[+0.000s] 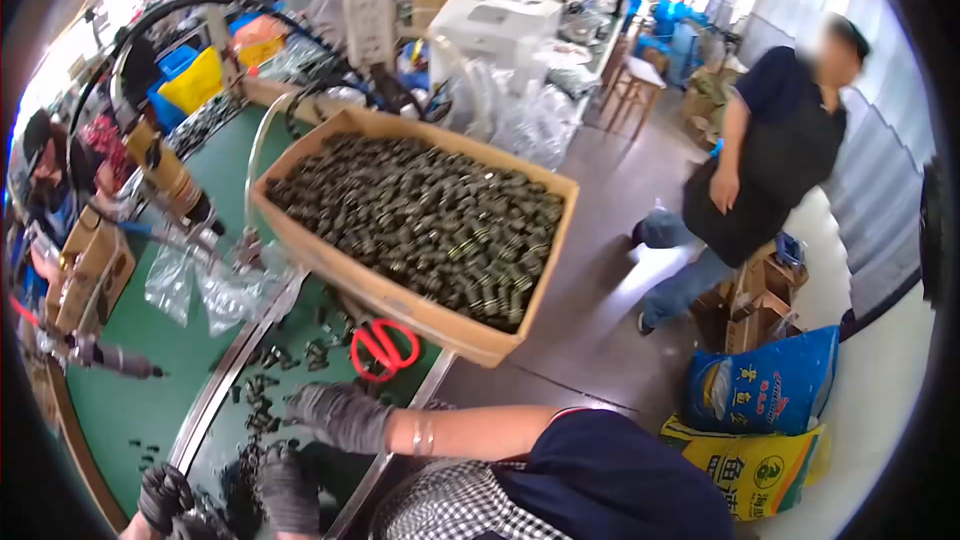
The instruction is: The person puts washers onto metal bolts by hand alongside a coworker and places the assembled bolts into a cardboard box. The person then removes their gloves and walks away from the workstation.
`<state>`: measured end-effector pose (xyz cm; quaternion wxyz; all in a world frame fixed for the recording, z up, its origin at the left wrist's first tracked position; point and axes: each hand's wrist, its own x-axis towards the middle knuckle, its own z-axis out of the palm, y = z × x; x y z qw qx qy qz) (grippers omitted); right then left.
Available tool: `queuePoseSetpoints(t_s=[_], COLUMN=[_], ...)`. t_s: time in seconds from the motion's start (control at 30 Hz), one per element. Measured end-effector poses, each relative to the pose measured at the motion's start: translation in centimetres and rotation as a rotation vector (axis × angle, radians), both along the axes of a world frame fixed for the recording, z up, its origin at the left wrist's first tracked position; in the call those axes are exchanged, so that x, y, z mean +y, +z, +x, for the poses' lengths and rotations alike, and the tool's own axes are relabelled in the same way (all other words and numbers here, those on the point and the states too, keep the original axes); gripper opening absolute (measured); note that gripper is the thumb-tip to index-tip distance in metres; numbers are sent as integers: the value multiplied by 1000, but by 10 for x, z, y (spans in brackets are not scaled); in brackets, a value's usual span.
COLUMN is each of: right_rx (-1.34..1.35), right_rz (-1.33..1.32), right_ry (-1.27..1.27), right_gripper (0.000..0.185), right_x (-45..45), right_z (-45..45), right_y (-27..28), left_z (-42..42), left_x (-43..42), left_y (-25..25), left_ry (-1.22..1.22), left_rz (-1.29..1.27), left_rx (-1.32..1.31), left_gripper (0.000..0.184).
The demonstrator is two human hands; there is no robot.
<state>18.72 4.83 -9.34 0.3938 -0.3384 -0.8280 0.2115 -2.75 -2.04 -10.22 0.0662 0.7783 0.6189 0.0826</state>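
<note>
My right hand [342,418], in a grey knit glove, reaches in over the green bench with its fingers curled at small dark fittings [262,408]. What it holds is too small to make out. Lower down, my left hand [288,490], gloved alike, has its fingers pressed together beside a dark pile [240,475]; its grip is hidden. Red-handled scissors [384,350] lie just above my right hand, near a large cardboard box [480,348] full of dark ridged fittings [430,220].
Another dark-gloved hand [165,497] is at the lower left. A metal rail [225,375] crosses the green bench [120,410]. Power drivers [175,180] hang at the left near plastic bags [235,290]. A person [775,150] stands in the right aisle near blue and yellow sacks [765,380].
</note>
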Motion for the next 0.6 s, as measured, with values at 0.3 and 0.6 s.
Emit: queuePoseSetpoints(t_s=[0.3, 0.6], right_rx=[287, 365], right_rz=[-445, -721], right_ry=[119, 129], right_gripper=[20, 20], right_x=[-11, -6], right_z=[20, 9], right_y=[54, 72], left_z=[37, 33], left_x=[0, 3], left_y=[83, 59], left_ry=[363, 276], left_rz=[-283, -686], left_rx=[-1110, -2068], left_gripper=[22, 29])
